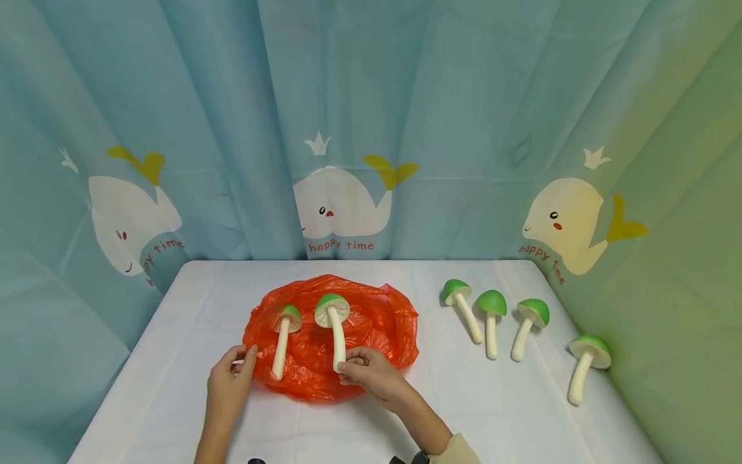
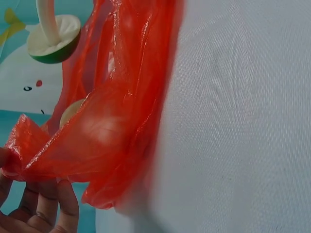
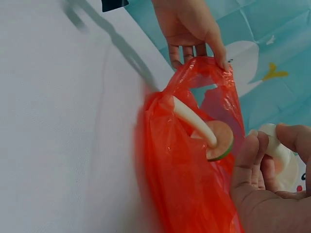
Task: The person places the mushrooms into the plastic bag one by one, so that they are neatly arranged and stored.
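Green cap foremost, holds mushroom by stem end in right hand above red bag, pinching bag's left rim in left hand.

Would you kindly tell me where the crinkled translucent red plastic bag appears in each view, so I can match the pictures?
Head: the crinkled translucent red plastic bag sits in the lower half, slightly left of centre.
Left wrist: the bag stretches from the top edge toward the lower left.
Right wrist: the bag runs from upper centre to the bottom edge.
Shared landmark: the left hand, gripping the bag's edge.
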Demonstrator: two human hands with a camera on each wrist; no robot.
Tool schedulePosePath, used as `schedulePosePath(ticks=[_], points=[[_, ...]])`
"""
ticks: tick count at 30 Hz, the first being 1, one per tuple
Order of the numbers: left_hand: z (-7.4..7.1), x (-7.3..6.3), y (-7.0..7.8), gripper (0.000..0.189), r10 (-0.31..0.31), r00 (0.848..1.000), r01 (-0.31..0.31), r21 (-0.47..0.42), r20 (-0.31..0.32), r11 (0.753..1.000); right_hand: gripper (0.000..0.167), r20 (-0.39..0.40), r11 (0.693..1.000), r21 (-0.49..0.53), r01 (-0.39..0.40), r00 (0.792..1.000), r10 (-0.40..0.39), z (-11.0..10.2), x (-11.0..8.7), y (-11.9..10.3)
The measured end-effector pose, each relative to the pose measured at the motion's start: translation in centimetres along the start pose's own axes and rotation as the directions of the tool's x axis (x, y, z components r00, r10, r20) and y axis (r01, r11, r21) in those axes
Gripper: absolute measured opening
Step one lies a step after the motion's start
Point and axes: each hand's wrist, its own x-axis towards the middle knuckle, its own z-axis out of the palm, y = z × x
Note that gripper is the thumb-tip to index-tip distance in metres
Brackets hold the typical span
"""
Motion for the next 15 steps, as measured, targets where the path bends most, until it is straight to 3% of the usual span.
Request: schedulePosePath(ticks=[9, 15], points=[[0.0, -0.1, 0.2, 0.033, -0.033, 0.999, 0.033, 0.007, 0.002, 0.999, 0.025, -0.012, 0.999, 0.013, -0.031, 0.999, 0.031, 0.4, 0.7, -0.3], [0.0, -0.2, 0.2, 0.033, -0.041, 0.999, 0.041, 0.004, 0.008, 0.999, 0.024, -0.001, 0.999, -0.037, -0.016, 1.000, 0.016, 0.8, 1.2, -0.2]])
